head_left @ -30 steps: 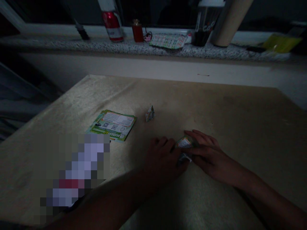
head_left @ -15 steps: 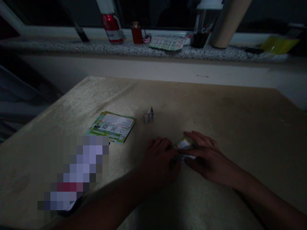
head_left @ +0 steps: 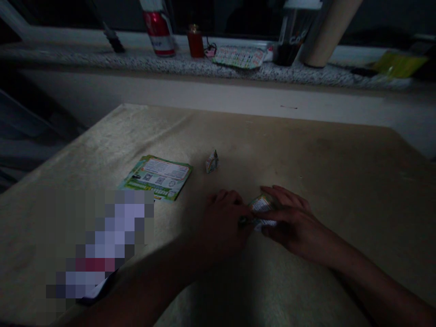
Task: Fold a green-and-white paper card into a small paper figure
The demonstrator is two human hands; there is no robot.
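Note:
A small folded piece of printed paper (head_left: 261,203) with greenish edges lies on the table between my hands. My left hand (head_left: 226,222) is closed at its left edge, with the fingers curled and the thumb side against the paper. From the other side my right hand (head_left: 298,227) grips it, index finger pressed across the top and thumb at the near edge. Both hands cover much of the paper, so its exact fold is hard to see. Beyond them stands a small folded paper piece (head_left: 211,162), pointed at the top.
A stack of green printed leaflets (head_left: 158,177) lies to the left on the table (head_left: 289,150). Nearer me is a pixelated, blurred-out object (head_left: 109,240), perhaps flat. Along the windowsill (head_left: 190,68) stand a red can (head_left: 159,34), a small red bottle (head_left: 195,43) and a cup (head_left: 291,38).
My left thumb has shifted slightly against the folded paper's edge. Both hands stay on the paper; the camera view has moved a little.

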